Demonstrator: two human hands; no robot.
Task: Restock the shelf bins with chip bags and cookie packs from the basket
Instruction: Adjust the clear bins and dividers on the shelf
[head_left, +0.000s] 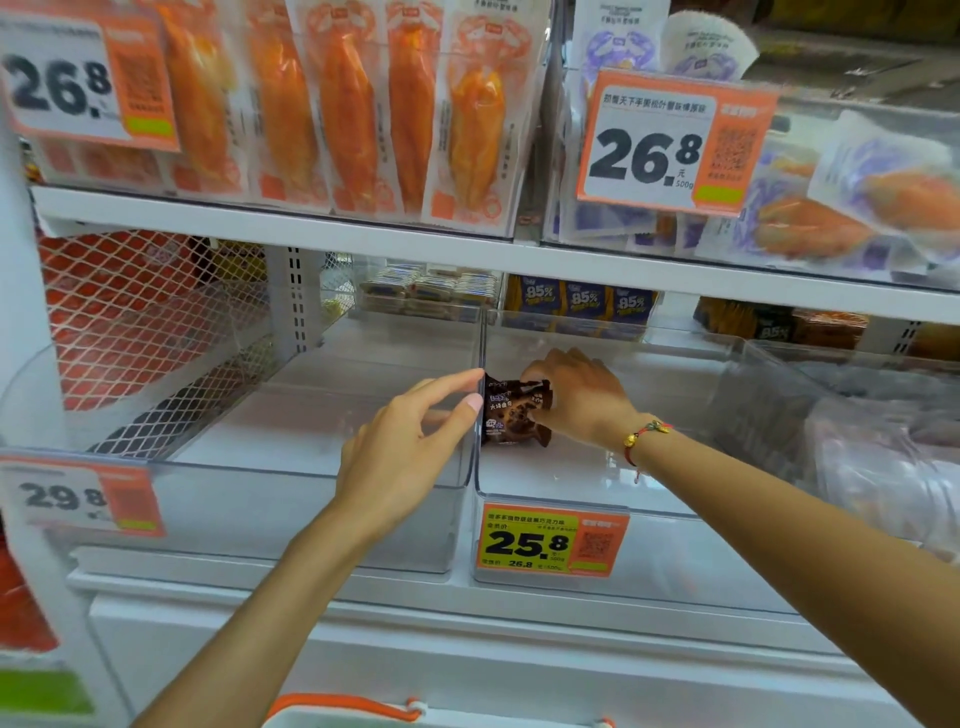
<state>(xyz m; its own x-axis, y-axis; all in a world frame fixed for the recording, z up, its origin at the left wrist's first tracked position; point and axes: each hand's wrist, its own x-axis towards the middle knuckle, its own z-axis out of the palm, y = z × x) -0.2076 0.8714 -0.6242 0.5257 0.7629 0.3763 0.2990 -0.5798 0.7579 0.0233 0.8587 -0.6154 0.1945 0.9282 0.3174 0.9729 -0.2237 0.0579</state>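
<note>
Cookie pack (515, 411): lies in the middle clear bin (571, 483), near its left wall.
Right hand (576, 395): fingers curl around the pack, to put it down.
Left hand (410, 441): fingers spread, holding nothing, by the wall to steady it.
Basket (343, 705): waits below.

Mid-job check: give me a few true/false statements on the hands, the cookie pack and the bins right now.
1. The right hand grips the cookie pack. True.
2. The pack sits in the bin tagged 29.8. False: it is in the bin tagged 25.8.
3. The left hand holds a chip bag. False: it is empty, fingers at the divider wall.
4. The left bin holds no stock. True.
</note>
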